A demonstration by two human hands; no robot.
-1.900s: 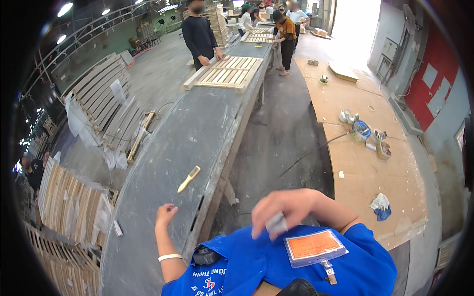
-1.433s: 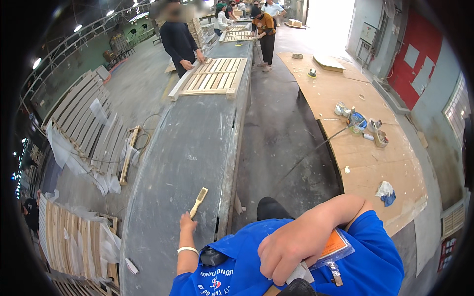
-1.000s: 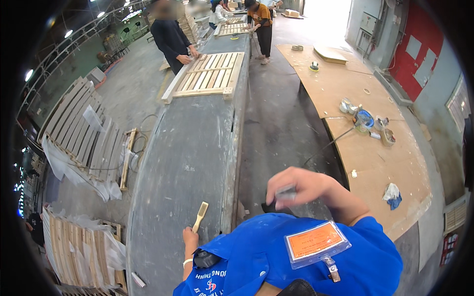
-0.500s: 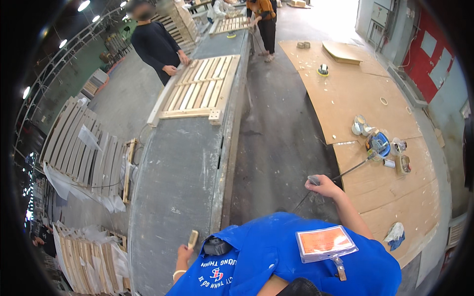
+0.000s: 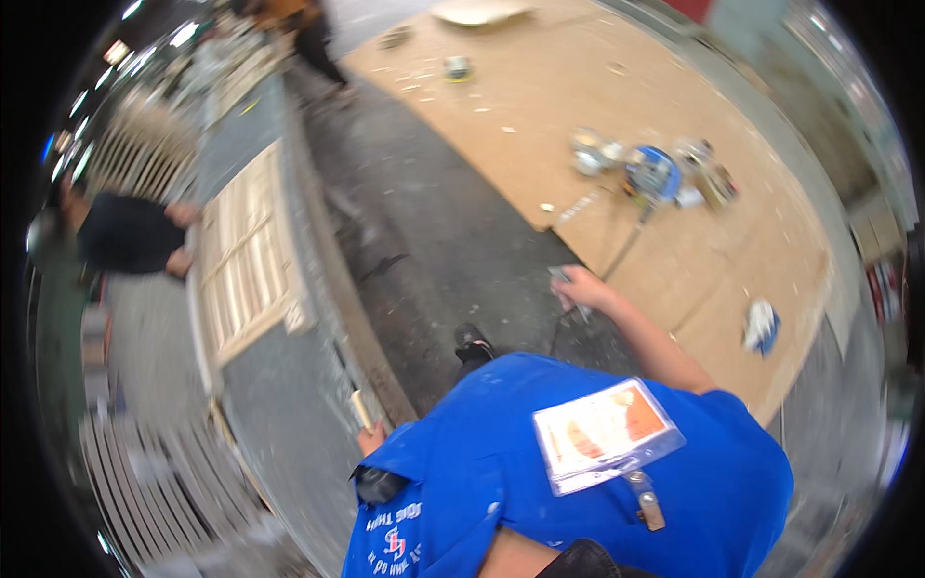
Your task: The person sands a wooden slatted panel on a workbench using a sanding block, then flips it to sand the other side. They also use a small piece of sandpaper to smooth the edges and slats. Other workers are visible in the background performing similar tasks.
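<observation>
At the lower middle, by the edge of the long grey workbench point(image 5: 252, 409), my left hand point(image 5: 370, 439) is closed around a pale wooden brush point(image 5: 360, 408). Its bristles do not show clearly, and my shirt covers part of that arm. My right hand point(image 5: 582, 287) is held out over the floor, fingers closed on a small grey object point(image 5: 560, 275) too blurred to name. A thin dark hose or rod point(image 5: 627, 247) runs past this hand toward a blue round tub point(image 5: 651, 173). Whether the hand touches it, I cannot tell.
A cardboard-covered table point(image 5: 674, 289) on the right bears tins point(image 5: 590, 152), a sander-like tool point(image 5: 458, 68) and a white-and-blue rag point(image 5: 761, 326). A slatted wooden panel point(image 5: 252, 252) lies on the workbench, a co-worker's hands point(image 5: 180, 238) at it. Stacked slats point(image 5: 159, 482) stand at lower left.
The view has swung to the right, blurring the picture. A shoe of mine now shows on the floor. Both hands keep what they hold.
</observation>
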